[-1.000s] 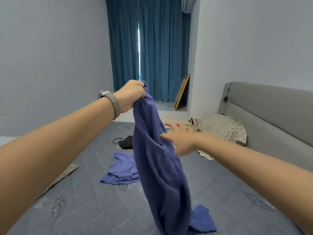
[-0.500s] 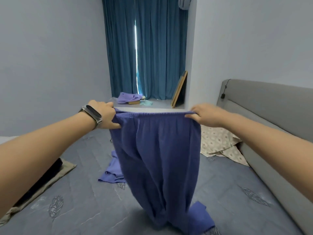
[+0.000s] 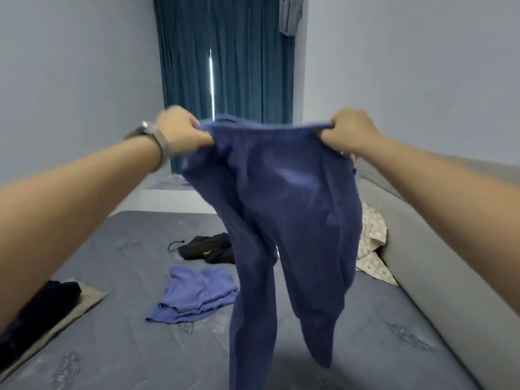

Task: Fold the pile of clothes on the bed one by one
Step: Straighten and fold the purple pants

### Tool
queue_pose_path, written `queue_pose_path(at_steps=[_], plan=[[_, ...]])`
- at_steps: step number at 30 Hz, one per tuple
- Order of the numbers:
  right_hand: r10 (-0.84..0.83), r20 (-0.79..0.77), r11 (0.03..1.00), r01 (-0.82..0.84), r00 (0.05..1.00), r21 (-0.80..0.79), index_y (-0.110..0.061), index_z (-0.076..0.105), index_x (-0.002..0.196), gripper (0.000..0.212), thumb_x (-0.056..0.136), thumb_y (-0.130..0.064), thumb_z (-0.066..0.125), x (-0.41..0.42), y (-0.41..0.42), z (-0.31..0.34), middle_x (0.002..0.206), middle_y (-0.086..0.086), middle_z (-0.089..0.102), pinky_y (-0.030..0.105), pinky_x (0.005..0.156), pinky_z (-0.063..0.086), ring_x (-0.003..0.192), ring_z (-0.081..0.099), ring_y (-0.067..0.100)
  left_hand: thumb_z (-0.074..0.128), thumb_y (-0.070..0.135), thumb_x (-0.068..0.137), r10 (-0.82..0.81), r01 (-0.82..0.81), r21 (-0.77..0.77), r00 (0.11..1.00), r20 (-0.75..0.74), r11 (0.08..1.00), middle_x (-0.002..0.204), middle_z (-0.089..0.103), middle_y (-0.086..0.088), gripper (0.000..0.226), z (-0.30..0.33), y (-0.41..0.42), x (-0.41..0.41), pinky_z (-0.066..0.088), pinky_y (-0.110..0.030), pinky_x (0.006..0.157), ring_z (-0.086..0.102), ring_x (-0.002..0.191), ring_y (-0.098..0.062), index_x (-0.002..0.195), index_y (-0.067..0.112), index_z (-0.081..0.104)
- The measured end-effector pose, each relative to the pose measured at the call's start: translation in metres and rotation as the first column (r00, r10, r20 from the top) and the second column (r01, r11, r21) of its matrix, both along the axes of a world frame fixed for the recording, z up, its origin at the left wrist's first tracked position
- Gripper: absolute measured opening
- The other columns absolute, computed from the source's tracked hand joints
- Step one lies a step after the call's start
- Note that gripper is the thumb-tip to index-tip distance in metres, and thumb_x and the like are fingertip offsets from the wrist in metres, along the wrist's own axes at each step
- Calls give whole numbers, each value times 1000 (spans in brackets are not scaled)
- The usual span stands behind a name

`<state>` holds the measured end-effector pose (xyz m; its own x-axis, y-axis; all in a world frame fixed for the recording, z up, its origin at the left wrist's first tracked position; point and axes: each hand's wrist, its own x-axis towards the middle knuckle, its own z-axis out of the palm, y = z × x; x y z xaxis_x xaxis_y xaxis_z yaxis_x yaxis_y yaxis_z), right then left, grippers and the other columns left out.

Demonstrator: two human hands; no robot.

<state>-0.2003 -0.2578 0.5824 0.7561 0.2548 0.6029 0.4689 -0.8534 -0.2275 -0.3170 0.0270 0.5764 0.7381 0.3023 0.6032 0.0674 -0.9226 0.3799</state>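
A pair of blue trousers hangs in the air over the grey bed, its two legs dangling apart. My left hand grips the left end of the waistband and my right hand grips the right end, both held up at about the same height. On the bed beyond lie a lighter blue garment, crumpled, and a black garment with a cord. A patterned beige garment lies against the headboard, partly hidden by the trousers.
At the bed's left edge dark folded clothes sit on a beige cloth. The grey padded headboard runs along the right. Teal curtains hang at the far wall.
Both hands have risen with the waistband. The trousers' legs, bunched on the bed before, now swing free and apart above it. The view has tilted down.
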Motion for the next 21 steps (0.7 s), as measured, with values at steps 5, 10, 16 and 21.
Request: queue_pose_path(at_steps=[5, 10, 16, 21], plan=[[98, -432, 989, -135, 896, -56, -8, 54, 67, 30, 92, -3, 38, 10, -9, -62, 73, 11, 55, 26, 48, 48, 62, 59, 25, 72, 27, 80, -184, 145, -136, 925, -333, 980, 71, 55, -10, 28, -72, 11, 15, 52, -35, 69, 50, 69, -19, 75, -1, 70], [335, -575, 942, -245, 746, 231, -5, 62, 79, 28, 94, 5, 40, 6, -26, -81, 77, 8, 58, 27, 59, 51, 75, 58, 21, 64, 19, 90, -486, 260, -661, 855, -181, 704, 94, 66, -1, 18, -89, -3, 11, 46, -32, 94, 58, 89, -12, 100, 6, 72], [530, -685, 800, -27, 499, 600, -7, 64, 90, 42, 85, 16, 30, 3, -37, -85, 84, 12, 66, 29, 57, 53, 75, 61, 26, 66, 8, 87, -477, 380, -738, 874, 89, 558, 103, 65, 2, 26, -95, -15, 15, 54, -14, 72, 61, 90, -8, 113, 6, 66], [402, -713, 735, 261, 575, 626, -7, 41, 68, 11, 73, 0, 35, 0, -38, -110, 69, 9, 48, 28, 58, 38, 60, 46, 27, 73, 7, 81, -527, 292, -669, 832, -175, 683, 111, 67, 1, 40, -119, -13, 20, 52, -22, 87, 63, 109, -17, 120, 13, 63]])
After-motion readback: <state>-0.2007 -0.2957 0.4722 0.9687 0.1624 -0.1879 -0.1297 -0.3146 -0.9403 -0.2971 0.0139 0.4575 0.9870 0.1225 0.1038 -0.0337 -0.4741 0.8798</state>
